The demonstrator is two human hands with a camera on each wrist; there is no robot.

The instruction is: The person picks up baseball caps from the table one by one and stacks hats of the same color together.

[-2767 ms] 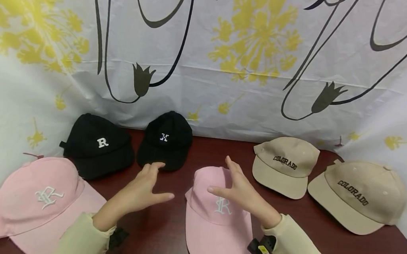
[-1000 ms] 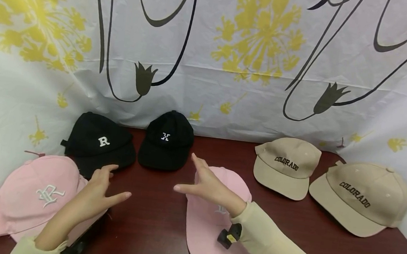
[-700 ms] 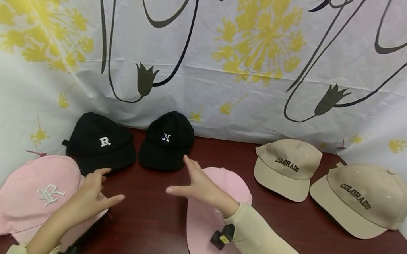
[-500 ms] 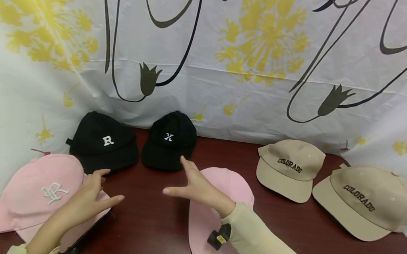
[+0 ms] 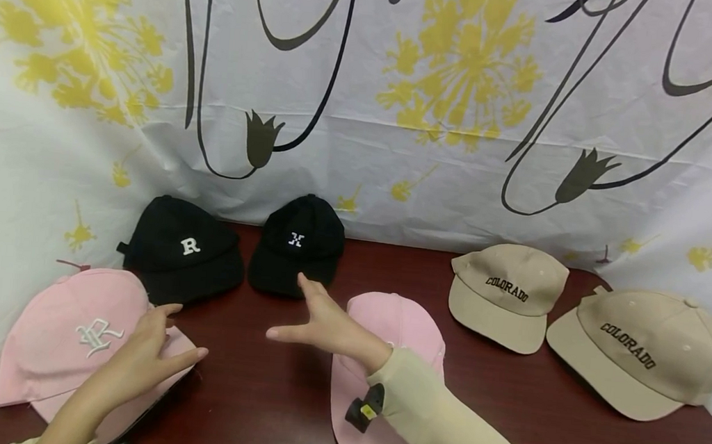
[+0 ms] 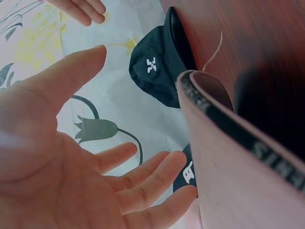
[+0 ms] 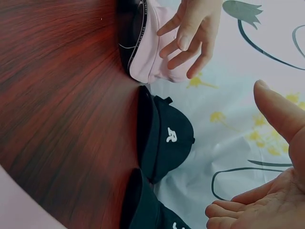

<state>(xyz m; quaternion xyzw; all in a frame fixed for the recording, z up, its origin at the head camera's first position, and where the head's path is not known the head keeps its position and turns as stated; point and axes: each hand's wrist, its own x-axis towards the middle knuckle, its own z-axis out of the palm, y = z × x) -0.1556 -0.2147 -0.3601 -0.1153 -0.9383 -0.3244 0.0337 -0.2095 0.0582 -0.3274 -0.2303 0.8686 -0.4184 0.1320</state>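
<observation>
The table (image 5: 242,387), dark red-brown with streaked grain, carries a left pink cap (image 5: 64,345). Beyond it sit two black ones side by side, an R cap (image 5: 178,250) and an X cap (image 5: 297,256). A middle pink cap (image 5: 395,316) lies brim nearward. Rightward, the inner tan cap (image 5: 507,293) rests just beside the outer tan cap (image 5: 641,345).

So the left pink baseball cap (image 5: 70,342) sits lower left, crown up, fancy white R on front, brim angled lower right, with a lettered black band (image 6: 259,149) along the inside. The middle pink baseball cap (image 5: 405,320)'s bottom centre, brim pointing downward, front mostly covered.
</observation>
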